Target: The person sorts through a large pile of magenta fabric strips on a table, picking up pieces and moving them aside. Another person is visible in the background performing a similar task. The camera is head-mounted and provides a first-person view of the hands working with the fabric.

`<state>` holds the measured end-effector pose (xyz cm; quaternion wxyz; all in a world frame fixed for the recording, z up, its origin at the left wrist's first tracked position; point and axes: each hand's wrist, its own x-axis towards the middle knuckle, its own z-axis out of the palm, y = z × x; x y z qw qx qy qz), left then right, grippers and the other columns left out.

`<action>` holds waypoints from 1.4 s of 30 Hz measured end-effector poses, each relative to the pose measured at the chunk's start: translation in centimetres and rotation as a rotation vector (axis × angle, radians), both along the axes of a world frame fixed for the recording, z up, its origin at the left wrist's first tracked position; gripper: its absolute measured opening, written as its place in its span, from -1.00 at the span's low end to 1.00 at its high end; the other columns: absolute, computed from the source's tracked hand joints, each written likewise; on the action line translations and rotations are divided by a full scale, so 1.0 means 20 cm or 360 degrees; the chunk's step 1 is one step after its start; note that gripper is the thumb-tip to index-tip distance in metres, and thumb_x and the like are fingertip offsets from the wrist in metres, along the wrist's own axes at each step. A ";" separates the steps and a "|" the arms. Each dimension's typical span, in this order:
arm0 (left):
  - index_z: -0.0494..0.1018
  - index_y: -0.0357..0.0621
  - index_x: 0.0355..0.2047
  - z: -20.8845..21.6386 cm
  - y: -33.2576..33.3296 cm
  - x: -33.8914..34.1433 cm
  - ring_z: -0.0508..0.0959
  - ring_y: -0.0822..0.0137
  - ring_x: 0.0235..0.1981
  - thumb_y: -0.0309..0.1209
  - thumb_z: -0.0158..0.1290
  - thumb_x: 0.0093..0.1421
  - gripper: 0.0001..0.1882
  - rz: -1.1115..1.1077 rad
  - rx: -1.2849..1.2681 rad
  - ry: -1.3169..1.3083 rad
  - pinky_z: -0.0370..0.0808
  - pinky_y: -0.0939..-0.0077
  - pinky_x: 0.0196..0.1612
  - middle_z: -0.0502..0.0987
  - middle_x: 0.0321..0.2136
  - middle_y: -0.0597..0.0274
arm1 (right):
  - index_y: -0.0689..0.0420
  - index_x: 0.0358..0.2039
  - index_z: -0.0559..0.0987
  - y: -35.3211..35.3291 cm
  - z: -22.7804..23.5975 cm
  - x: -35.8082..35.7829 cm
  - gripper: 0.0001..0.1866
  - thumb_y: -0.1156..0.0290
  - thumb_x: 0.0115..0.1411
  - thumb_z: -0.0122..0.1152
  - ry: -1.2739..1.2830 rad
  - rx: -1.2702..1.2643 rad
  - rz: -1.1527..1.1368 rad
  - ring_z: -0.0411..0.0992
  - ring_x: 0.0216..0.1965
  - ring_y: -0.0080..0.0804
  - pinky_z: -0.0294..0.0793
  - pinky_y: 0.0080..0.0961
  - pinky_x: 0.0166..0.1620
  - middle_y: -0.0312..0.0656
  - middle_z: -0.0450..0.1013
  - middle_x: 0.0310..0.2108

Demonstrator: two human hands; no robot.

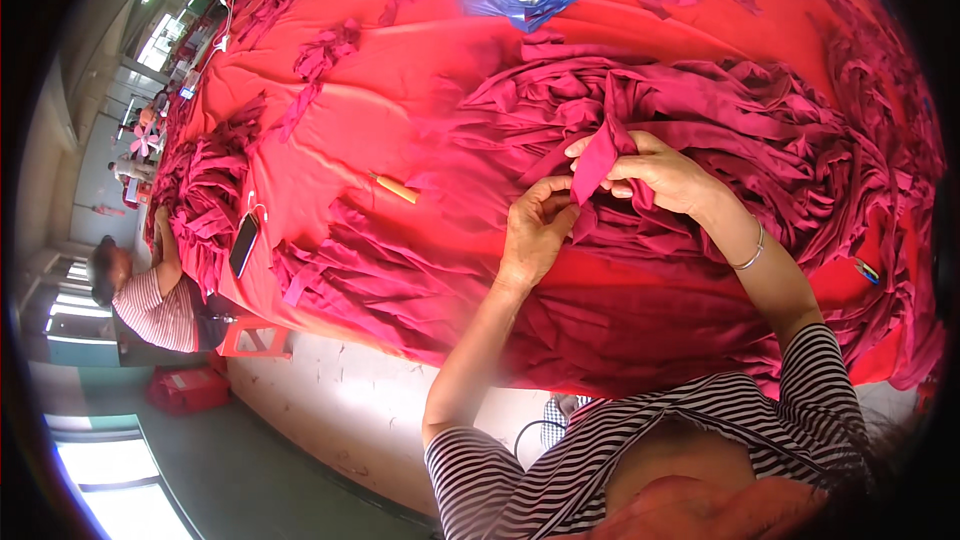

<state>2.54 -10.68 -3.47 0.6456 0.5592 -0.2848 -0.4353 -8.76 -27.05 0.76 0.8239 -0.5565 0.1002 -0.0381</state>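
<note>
Between my two hands is a strip of magenta fabric (597, 162), raised above the table and folded to a point at its lower end. My left hand (538, 232) pinches the strip's lower edge between thumb and fingers. Higher up, my right hand (655, 172) grips the same strip, its fingers curled around it. A large heap of similar magenta strips (740, 105) lies just beyond and to the right of my hands. More magenta cloth (380, 258) spreads out left of my left hand.
Red cloth (365, 90) covers the wide table. On it lie a yellow-handled tool (396, 187), a black phone (243, 245) with white earphones, a small cutter-like tool (866, 271) and a blue plastic bag (530, 2) with white material. A co-worker (160, 305) works at the left edge near a red stool (252, 338).
</note>
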 end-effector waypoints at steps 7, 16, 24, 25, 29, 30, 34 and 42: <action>0.38 -0.21 -0.10 -0.02 -0.02 -0.03 0.46 0.63 -0.42 -0.66 -0.04 0.11 -0.68 -0.0059 0.0005 -0.0288 0.35 0.77 -0.45 0.54 -0.33 0.31 | 0.22 -0.10 0.48 0.07 0.07 -0.04 -0.68 0.42 0.11 0.13 0.0092 -0.0358 -0.0041 0.34 -0.42 -0.66 0.33 -0.67 -0.30 -0.36 0.43 -0.42; 0.49 -0.27 -0.27 0.12 0.18 0.42 0.53 0.42 -0.43 -0.48 0.01 0.17 -0.84 0.0878 0.0197 -0.1712 0.45 0.55 -0.33 0.56 -0.45 0.13 | 0.04 -0.55 0.40 -0.16 0.30 -0.25 -0.67 0.12 0.26 -0.02 -0.1056 -0.0574 -0.0087 0.35 -0.43 -0.40 0.33 -0.42 -0.21 -0.36 0.34 -0.58; 0.51 -0.25 -0.34 -0.02 0.22 0.52 0.54 0.41 -0.50 -0.34 0.23 -0.01 -0.73 0.0832 0.0497 -0.1397 0.46 0.53 -0.38 0.56 -0.51 0.16 | 0.02 -0.61 0.35 -0.37 0.51 -0.50 -0.71 0.22 0.19 0.13 -0.1426 0.0490 0.0367 0.16 -0.74 -0.62 0.30 -0.61 -0.61 -0.36 0.20 -0.71; 0.52 -0.24 -0.37 -0.03 0.23 0.54 0.53 0.47 -0.51 -0.41 0.23 -0.01 -0.79 0.0859 0.0408 -0.1305 0.45 0.58 -0.41 0.57 -0.52 0.21 | 0.05 -0.61 0.34 -0.35 0.53 -0.50 -0.72 0.26 0.16 0.16 -0.1561 0.0563 0.0276 0.12 -0.77 -0.63 0.25 -0.67 -0.67 -0.35 0.18 -0.72; 0.51 -0.22 -0.33 0.02 0.21 0.52 0.49 0.56 -0.49 -0.52 0.18 0.05 -0.85 0.0973 -0.0092 -0.0930 0.41 0.72 -0.46 0.55 -0.48 0.32 | 0.08 -0.55 0.40 -0.29 0.55 -0.52 -0.74 0.21 0.17 0.16 -0.1043 0.0157 -0.0218 0.11 -0.75 -0.70 0.05 -0.82 -0.70 -0.41 0.16 -0.70; 0.48 -0.20 -0.26 0.05 0.22 0.52 0.48 0.58 -0.47 -0.54 0.16 0.07 -0.80 0.0911 -0.0149 -0.0736 0.42 0.71 -0.45 0.54 -0.45 0.35 | 0.09 -0.52 0.43 -0.23 0.54 -0.48 -0.74 0.20 0.17 0.15 -0.0718 -0.0053 -0.0414 0.12 -0.73 -0.72 0.02 -0.85 -0.68 -0.44 0.16 -0.70; 0.46 -0.15 -0.20 0.15 0.35 0.44 0.50 0.57 -0.44 -0.56 0.09 0.12 -0.79 0.0895 -0.0173 -0.0087 0.53 0.62 -0.37 0.52 -0.41 0.39 | 0.11 -0.29 0.55 0.14 0.42 0.03 -0.78 0.24 0.17 0.11 0.0081 -0.1059 0.0071 0.22 -0.58 -0.71 0.23 -0.65 -0.54 -0.45 0.36 -0.57; 0.41 -0.28 -0.18 0.18 0.28 0.33 0.49 0.46 -0.44 -0.45 0.04 0.20 -0.79 0.0834 -0.0476 0.0074 0.51 0.59 -0.35 0.49 -0.35 0.20 | 0.33 -0.38 0.51 0.32 0.07 0.40 -0.68 0.33 -0.03 0.31 0.0017 -0.1245 0.0060 0.45 -0.41 -0.36 0.37 -0.38 -0.29 -0.04 0.50 -0.48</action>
